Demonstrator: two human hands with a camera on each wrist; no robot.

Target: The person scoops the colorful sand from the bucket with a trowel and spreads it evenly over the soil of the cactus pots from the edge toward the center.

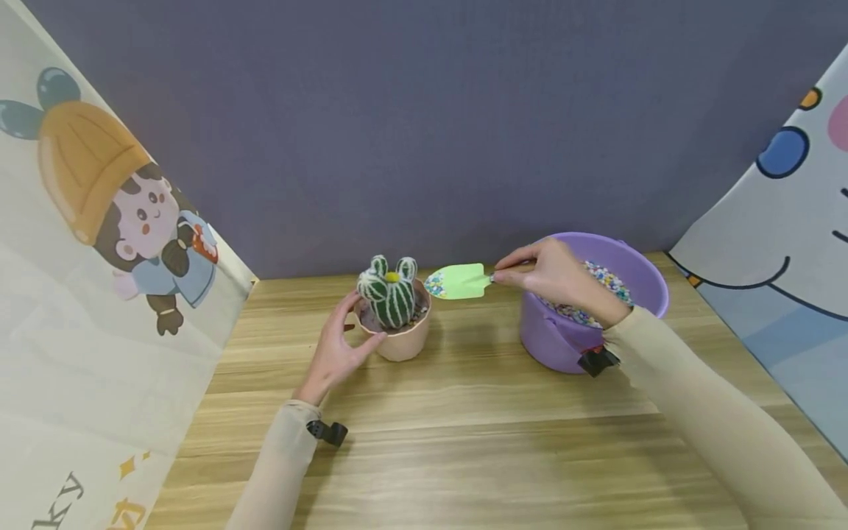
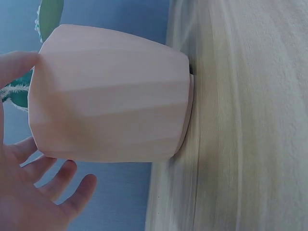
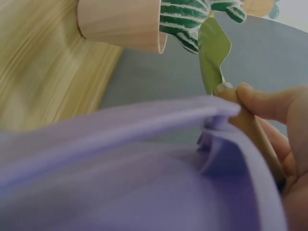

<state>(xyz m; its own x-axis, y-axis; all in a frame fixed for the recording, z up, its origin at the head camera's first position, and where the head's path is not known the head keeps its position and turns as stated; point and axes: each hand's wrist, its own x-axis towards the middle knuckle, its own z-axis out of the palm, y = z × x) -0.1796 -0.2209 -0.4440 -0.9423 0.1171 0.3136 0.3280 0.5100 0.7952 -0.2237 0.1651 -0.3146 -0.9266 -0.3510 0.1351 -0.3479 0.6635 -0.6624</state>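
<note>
A pale pink flowerpot (image 1: 404, 346) stands on the wooden table, holding a green cactus (image 1: 395, 308) with white stripes. My left hand (image 1: 336, 355) grips the pot by its rim, thumb on the near side and fingertips at the left; in the left wrist view some fingers spread off the wall. My right hand (image 1: 553, 274) holds a small green trowel (image 1: 467, 281) by its wooden handle (image 3: 257, 137). Colourful pebbles (image 1: 435, 284) lie on the trowel's tip, which is level beside the pot's right rim.
Under my right hand stands a purple bucket (image 1: 645, 276) with many colourful pebbles (image 1: 606, 280) in it. Its handle hangs at the front. A dark blue-grey panel (image 1: 450, 132) rises behind the table (image 1: 464, 442), and printed white sheets flank both sides.
</note>
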